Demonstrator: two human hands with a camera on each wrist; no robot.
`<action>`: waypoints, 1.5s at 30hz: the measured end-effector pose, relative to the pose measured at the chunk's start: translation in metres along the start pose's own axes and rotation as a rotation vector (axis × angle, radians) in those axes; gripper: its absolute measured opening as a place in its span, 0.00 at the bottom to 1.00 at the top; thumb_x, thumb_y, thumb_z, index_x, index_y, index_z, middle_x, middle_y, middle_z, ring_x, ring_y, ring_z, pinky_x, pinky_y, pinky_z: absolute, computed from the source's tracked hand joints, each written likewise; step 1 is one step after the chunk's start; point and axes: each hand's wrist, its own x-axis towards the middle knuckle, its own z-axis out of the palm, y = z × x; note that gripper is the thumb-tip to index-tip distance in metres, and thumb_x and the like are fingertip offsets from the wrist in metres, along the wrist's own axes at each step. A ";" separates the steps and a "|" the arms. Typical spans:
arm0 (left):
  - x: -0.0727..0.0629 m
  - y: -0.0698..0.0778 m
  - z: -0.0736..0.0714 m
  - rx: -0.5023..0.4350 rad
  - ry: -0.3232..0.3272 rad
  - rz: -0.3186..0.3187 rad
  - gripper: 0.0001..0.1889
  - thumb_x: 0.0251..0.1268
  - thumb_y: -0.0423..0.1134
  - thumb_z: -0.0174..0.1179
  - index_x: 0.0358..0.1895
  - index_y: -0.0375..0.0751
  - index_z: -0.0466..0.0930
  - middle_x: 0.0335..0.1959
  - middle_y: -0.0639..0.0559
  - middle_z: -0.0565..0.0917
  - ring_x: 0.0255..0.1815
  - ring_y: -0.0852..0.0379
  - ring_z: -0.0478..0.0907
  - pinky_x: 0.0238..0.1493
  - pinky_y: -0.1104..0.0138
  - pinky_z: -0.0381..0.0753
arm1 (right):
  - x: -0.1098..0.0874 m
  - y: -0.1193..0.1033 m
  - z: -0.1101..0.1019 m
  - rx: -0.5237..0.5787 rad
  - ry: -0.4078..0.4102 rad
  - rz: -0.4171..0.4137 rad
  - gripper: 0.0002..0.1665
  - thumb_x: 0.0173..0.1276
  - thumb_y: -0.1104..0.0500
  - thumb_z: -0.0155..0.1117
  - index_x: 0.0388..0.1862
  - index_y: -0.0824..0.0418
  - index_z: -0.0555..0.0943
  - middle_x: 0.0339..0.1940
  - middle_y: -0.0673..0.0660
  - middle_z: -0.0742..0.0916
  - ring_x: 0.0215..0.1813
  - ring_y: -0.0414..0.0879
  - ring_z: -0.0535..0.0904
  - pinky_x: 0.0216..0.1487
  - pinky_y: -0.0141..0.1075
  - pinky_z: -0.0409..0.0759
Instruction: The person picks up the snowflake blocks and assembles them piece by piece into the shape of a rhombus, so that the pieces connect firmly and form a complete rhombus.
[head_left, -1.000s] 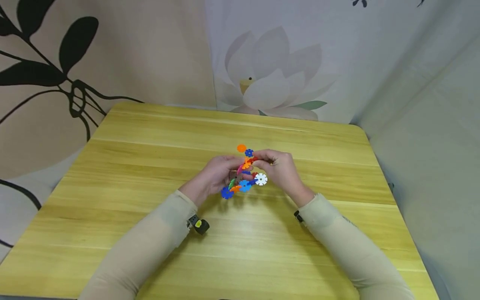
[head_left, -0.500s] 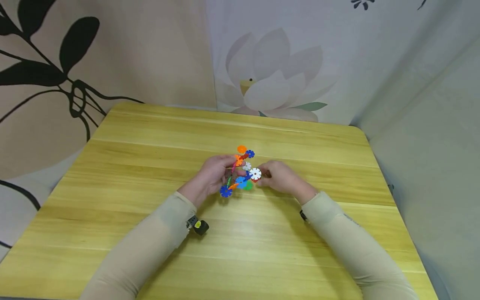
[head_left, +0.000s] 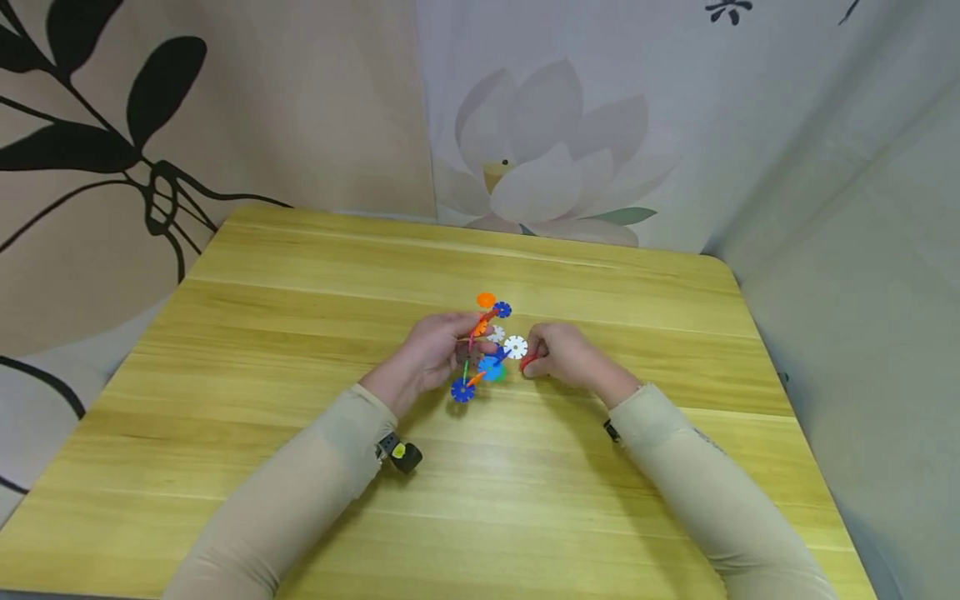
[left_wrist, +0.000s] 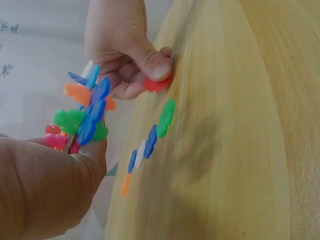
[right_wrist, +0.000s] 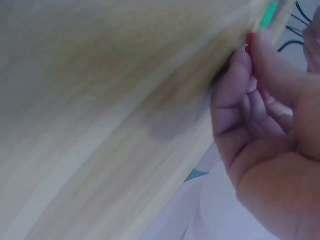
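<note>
My left hand (head_left: 431, 348) grips a linked chain of notched, flower-shaped plastic discs between thumb and fingers. In the left wrist view a blue disc (left_wrist: 95, 115) of this chain faces the camera, with green, orange, pink and light-blue ones around it. A white disc (head_left: 515, 347) forms the chain's right end in the head view. Close by on the right, my right hand (head_left: 566, 357) pinches a loose red disc (left_wrist: 157, 85) between thumb and fingertips, low over the table. The fingers hide part of that disc. The left palm covers some of the chain.
Several loose discs lie in a row on the wooden table (head_left: 300, 467): an orange disc (head_left: 486, 299), a blue disc (head_left: 502, 309), a white disc (head_left: 495, 333) and a green disc (left_wrist: 166, 118) among them. A printed curtain (head_left: 337, 125) hangs behind the table.
My right hand has left the upper part of the chain, come down to the table and picked up the red disc, shifting slightly right. The left hand has tilted the chain a little.
</note>
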 end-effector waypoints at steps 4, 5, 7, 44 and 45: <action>0.002 -0.001 0.000 0.000 -0.005 -0.013 0.25 0.85 0.45 0.56 0.73 0.32 0.73 0.51 0.41 0.89 0.36 0.60 0.90 0.39 0.70 0.90 | -0.003 -0.002 -0.011 0.265 0.128 0.099 0.10 0.75 0.61 0.73 0.50 0.64 0.87 0.44 0.61 0.93 0.43 0.50 0.89 0.45 0.36 0.91; 0.002 -0.002 0.000 0.000 -0.008 -0.015 0.25 0.85 0.46 0.55 0.73 0.32 0.74 0.56 0.38 0.88 0.37 0.59 0.91 0.41 0.70 0.91 | -0.003 -0.005 -0.015 0.366 0.161 0.120 0.12 0.76 0.61 0.72 0.53 0.65 0.87 0.47 0.62 0.93 0.46 0.52 0.91 0.49 0.40 0.93; 0.003 -0.002 -0.001 -0.006 -0.019 -0.026 0.25 0.85 0.46 0.55 0.73 0.32 0.74 0.64 0.33 0.83 0.40 0.58 0.91 0.46 0.68 0.93 | -0.004 -0.011 -0.021 0.573 0.212 0.159 0.15 0.77 0.60 0.71 0.57 0.66 0.87 0.51 0.64 0.92 0.51 0.59 0.92 0.54 0.47 0.93; 0.006 -0.007 0.003 0.098 -0.073 -0.017 0.20 0.85 0.39 0.55 0.65 0.23 0.76 0.41 0.42 0.89 0.32 0.55 0.90 0.42 0.62 0.95 | 0.006 -0.024 -0.012 0.780 0.161 0.186 0.17 0.73 0.56 0.76 0.53 0.67 0.90 0.33 0.47 0.92 0.39 0.45 0.87 0.59 0.50 0.91; 0.006 -0.008 0.004 0.098 -0.065 -0.013 0.20 0.85 0.39 0.55 0.65 0.23 0.76 0.42 0.41 0.89 0.32 0.55 0.90 0.42 0.62 0.95 | 0.007 -0.023 -0.011 0.791 0.161 0.190 0.17 0.72 0.57 0.76 0.53 0.67 0.90 0.33 0.47 0.92 0.39 0.46 0.87 0.60 0.50 0.91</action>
